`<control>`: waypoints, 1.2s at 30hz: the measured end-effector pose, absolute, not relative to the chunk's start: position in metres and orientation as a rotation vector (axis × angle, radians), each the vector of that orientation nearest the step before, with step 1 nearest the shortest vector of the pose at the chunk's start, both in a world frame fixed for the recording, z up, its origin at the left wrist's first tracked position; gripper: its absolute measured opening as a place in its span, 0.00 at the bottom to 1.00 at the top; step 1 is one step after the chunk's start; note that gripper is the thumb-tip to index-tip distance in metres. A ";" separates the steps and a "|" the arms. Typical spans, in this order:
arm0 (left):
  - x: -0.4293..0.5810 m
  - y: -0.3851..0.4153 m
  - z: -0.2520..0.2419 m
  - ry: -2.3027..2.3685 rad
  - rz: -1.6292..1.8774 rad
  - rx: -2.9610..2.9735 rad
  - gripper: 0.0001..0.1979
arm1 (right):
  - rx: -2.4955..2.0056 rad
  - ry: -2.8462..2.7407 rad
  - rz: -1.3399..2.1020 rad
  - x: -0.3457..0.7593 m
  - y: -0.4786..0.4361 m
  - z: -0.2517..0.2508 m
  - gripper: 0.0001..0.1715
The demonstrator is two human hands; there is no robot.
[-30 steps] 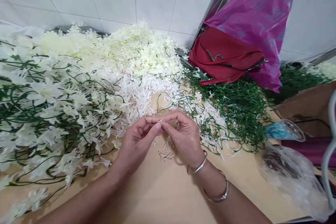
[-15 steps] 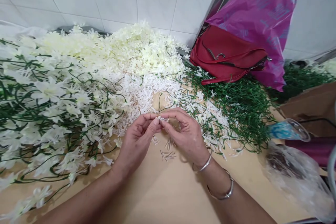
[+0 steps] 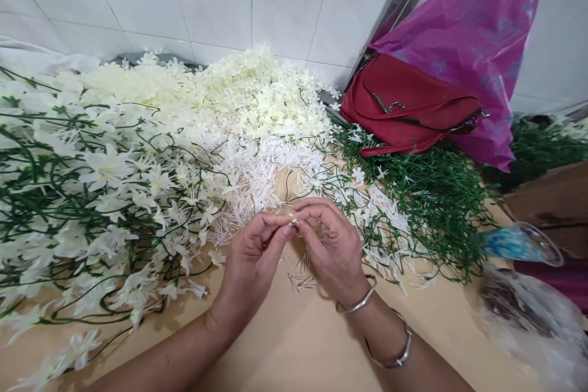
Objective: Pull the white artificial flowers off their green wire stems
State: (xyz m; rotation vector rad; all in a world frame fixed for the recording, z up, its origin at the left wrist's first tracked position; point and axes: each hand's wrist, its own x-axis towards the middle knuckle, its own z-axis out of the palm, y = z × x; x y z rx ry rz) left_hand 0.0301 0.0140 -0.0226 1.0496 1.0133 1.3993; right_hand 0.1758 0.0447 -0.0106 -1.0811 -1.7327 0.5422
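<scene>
My left hand (image 3: 250,257) and my right hand (image 3: 331,248) meet fingertip to fingertip above the tan table (image 3: 294,343). Between the pinched fingers sits a tiny white flower piece (image 3: 292,218). A few loose white stamen pieces (image 3: 301,282) lie on the table just under my right hand. A heap of white stamen pieces (image 3: 257,174) lies right behind my hands. Two metal bangles (image 3: 383,334) ring my right wrist.
Green stems with white flowers (image 3: 92,196) cover the left side. Cream petals (image 3: 239,95) are piled at the back against the tiled wall. Bare green stems (image 3: 427,196) lie right, under a red bag (image 3: 404,107) and a purple plastic bag (image 3: 478,43). A clear plastic bag (image 3: 528,312) lies at the right edge.
My hands stay pinched together on the small piece. The view has shifted slightly, so everything sits a little lower and further right.
</scene>
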 end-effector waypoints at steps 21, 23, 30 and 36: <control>0.027 0.019 -0.023 1.027 1.407 1.198 0.06 | -0.996 -1.651 0.634 0.177 0.044 -0.014 0.09; 0.026 0.019 -0.022 1.035 1.445 1.189 0.04 | -0.988 -1.665 0.608 0.176 0.042 -0.014 0.09; 0.025 0.020 -0.025 0.988 1.415 1.062 0.04 | -0.991 -1.666 0.574 0.175 0.043 -0.015 0.09; 0.026 0.020 -0.018 0.946 1.358 1.086 0.08 | -1.051 -1.753 0.514 0.180 0.049 -0.014 0.07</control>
